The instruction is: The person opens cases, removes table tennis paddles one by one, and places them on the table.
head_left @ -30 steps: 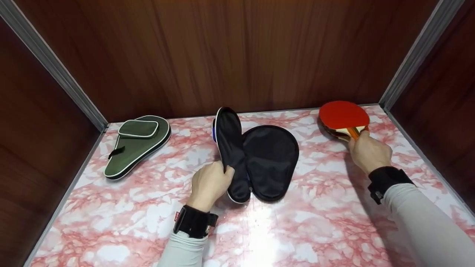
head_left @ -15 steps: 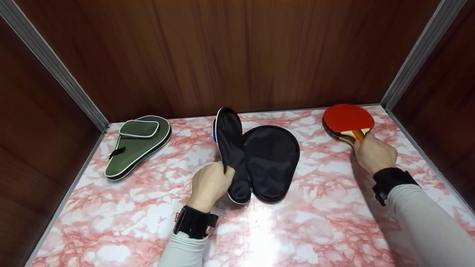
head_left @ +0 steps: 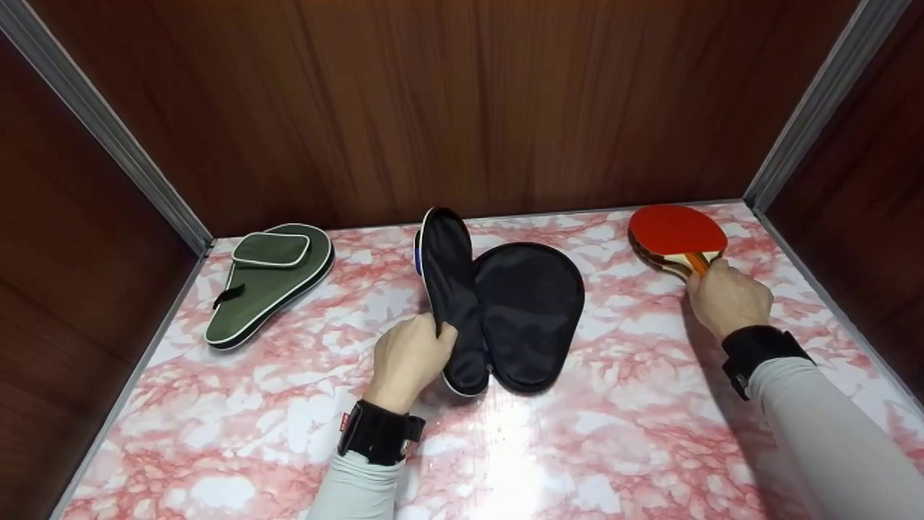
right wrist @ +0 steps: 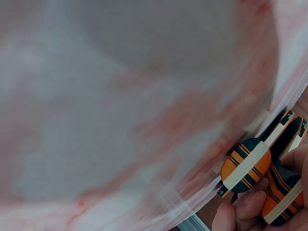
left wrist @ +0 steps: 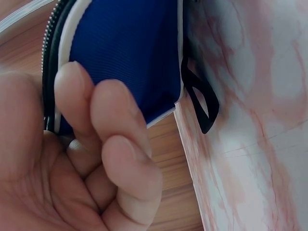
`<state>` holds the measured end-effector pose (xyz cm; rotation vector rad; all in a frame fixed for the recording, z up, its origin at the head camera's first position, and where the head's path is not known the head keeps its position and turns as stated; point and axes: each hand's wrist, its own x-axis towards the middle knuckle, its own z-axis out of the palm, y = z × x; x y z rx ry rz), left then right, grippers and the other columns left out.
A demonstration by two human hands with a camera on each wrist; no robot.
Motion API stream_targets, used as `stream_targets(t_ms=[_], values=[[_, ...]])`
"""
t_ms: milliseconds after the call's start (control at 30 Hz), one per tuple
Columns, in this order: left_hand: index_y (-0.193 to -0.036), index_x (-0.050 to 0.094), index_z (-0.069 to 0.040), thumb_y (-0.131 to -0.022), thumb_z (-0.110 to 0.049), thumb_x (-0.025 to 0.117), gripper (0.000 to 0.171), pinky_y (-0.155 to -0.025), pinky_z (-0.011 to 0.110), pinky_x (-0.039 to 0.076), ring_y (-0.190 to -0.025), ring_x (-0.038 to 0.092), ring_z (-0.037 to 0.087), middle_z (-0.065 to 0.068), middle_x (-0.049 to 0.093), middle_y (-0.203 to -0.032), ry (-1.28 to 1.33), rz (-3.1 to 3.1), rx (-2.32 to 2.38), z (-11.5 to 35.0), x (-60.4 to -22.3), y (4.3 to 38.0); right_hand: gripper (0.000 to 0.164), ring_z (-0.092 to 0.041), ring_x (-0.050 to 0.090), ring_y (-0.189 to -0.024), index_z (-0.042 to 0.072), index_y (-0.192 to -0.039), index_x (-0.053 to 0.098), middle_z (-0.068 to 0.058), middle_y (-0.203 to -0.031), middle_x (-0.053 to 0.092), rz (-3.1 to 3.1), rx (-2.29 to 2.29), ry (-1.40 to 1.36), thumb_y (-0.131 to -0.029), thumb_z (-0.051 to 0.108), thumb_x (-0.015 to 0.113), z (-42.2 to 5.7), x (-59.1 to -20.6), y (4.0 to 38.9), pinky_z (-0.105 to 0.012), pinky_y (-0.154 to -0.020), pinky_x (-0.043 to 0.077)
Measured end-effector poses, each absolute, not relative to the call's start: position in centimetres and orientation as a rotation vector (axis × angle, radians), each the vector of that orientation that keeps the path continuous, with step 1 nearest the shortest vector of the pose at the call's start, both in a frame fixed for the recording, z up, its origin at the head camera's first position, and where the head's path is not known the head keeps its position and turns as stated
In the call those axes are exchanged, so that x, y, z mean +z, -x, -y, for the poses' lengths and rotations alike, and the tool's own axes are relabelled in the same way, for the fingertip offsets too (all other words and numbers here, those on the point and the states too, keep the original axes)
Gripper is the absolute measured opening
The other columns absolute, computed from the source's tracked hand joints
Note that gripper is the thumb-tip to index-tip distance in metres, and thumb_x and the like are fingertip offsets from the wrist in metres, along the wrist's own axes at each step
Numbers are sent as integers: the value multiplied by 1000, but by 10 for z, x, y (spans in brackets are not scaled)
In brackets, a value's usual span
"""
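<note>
A black-lined table tennis paddle case (head_left: 530, 310) lies unzipped in the middle of the table. My left hand (head_left: 411, 354) pinches the edge of its raised left half, thumb on the inner side. In the left wrist view the outside of that half is blue (left wrist: 130, 48) with white piping, a zipper along its edge and a black loop (left wrist: 208, 108). At the right, my right hand (head_left: 729, 296) grips two table tennis paddles by their handles, one over the other. The upper paddle (head_left: 675, 230) shows red rubber. Both striped handle ends (right wrist: 246, 165) show in the right wrist view.
A green paddle case (head_left: 278, 289) with white piping and a small front pocket lies closed at the left. Wood-grain panels (head_left: 491, 108) enclose the pink marbled table (head_left: 253, 433) at the back and both sides, with grey metal posts (head_left: 808, 108) in the corners.
Over the first half second my right hand shifted slightly right and nearer with the paddles; since then it has hardly moved. My left hand keeps its hold on the case's raised half.
</note>
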<state>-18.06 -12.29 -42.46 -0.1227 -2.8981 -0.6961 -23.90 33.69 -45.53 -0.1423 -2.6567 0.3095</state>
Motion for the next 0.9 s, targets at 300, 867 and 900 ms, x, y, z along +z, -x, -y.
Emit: stream_targets(t_ms=[300,867,900], values=[[-77,67,-10,-104,-35,60,38,-72,57,56,-84,76,42,19,77,-90,127,2898,-697,123,-425,180,41,-60,60,-63,-17,-88,53,-35,-73,55,2660,269,166,-106,19,61,-335,-457,239,-72,-53,49],[-79,68,-9,-105,-35,60,37,-72,57,56,-84,76,42,20,77,-91,131,2904,-687,122,-424,180,40,-60,63,-68,-18,-91,54,-35,-77,57,2698,239,187,-101,20,66,-337,-458,239,-73,-56,50],[-80,68,-9,-105,-35,60,38,-72,57,56,-84,76,42,20,77,-91,130,2905,-690,122,-424,180,40,-60,63,-68,-18,-91,54,-35,-78,57,2701,240,188,-101,20,66,-337,-458,239,-73,-56,50]])
